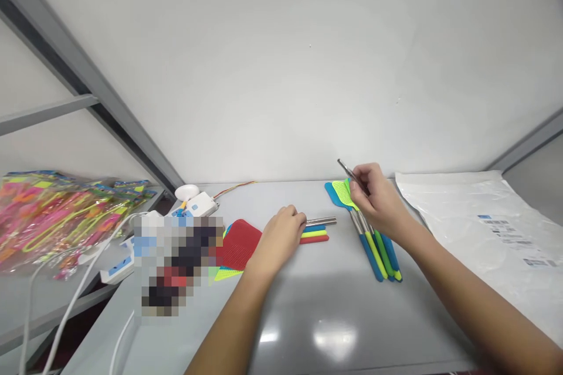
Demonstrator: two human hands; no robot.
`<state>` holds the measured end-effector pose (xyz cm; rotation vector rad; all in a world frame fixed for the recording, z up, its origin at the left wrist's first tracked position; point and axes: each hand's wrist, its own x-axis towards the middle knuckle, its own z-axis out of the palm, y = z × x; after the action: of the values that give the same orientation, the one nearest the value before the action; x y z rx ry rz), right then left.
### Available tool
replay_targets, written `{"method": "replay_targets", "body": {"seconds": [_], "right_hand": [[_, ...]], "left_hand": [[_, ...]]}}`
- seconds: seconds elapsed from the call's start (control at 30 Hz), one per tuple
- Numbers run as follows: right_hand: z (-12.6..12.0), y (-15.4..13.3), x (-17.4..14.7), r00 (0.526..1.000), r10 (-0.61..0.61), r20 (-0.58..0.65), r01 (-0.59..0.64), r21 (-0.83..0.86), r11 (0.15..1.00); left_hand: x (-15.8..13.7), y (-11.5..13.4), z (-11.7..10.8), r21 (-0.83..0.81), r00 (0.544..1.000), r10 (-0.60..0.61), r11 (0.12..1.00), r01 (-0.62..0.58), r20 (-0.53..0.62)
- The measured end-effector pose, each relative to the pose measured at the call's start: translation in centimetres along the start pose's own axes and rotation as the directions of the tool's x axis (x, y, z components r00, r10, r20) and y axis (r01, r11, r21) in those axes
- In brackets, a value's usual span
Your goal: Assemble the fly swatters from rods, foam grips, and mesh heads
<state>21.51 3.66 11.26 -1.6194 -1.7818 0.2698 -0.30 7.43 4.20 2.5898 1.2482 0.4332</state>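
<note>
My right hand [378, 196] is closed round a thin metal rod [346, 168], its tip pointing up and to the left. Below that hand lie several fly swatters [368, 243] with blue, green and yellow-green handles, their heads toward the wall. My left hand [284, 234], fingers curled down, rests at the near ends of a few metal rods [323, 221]. Blue, yellow and red handles [315, 235] lie beside it; what its fingertips grip is hidden. Left of this hand, a red mesh swatter head [238, 244] lies on top of blue and yellow-green ones.
A white plastic mailing bag [475, 228] covers the table's right side. At the left stand a power strip [118, 266] and a white plug-in device [200, 204] with cables. Bagged colourful goods [65, 217] lie on a far-left shelf. A blurred-out patch hides part of the table.
</note>
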Motion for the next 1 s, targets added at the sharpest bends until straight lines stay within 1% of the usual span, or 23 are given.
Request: {"method": "replay_targets", "body": {"seconds": [0.13, 0.37, 0.47, 0.53, 0.6, 0.7, 0.83, 1.0], "right_hand": [[0.8, 1.1, -1.9, 0.996, 0.012, 0.093, -0.008, -0.045, 0.999], [1.8, 1.8, -2.9, 0.991, 0.028, 0.131, -0.015, -0.097, 0.995], [2.6, 1.8, -3.2, 0.983, 0.026, 0.182, -0.001, -0.137, 0.991], [3.4, 1.8, -3.4, 0.971, -0.002, 0.239, 0.046, -0.181, 0.982], [4.3, 1.8, -3.5, 0.947, -0.022, 0.319, 0.107, -0.252, 0.962], [5.7, 1.7, -3.4, 0.910, -0.001, 0.416, 0.158, -0.344, 0.925], [6.9, 1.6, -3.0, 0.894, 0.015, 0.448, 0.178, -0.385, 0.906], [7.5, 1.8, -2.5, 0.870, -0.003, 0.492, 0.225, -0.394, 0.891]], "left_hand": [[-0.2, 0.0, 0.8, 0.016, 1.000, 0.016, 1.000, -0.016, 0.006], [-0.4, -0.3, 1.3, 0.033, 0.999, 0.004, 0.999, -0.006, 0.033], [-0.5, -0.4, 1.2, 0.027, 0.999, 0.008, 1.000, -0.009, 0.039], [-0.6, -0.4, 1.1, 0.015, 0.999, 0.013, 1.000, -0.014, 0.044], [-0.7, -0.4, 1.0, -0.005, 0.998, 0.023, 1.000, -0.023, 0.050], [-0.9, -0.5, 0.8, -0.037, 0.998, 0.031, 0.999, -0.029, 0.062], [-1.2, -0.7, 0.7, -0.063, 0.997, 0.045, 0.997, -0.041, 0.058], [-1.2, -0.7, 0.7, -0.073, 0.995, 0.050, 0.996, -0.044, 0.081]]}}
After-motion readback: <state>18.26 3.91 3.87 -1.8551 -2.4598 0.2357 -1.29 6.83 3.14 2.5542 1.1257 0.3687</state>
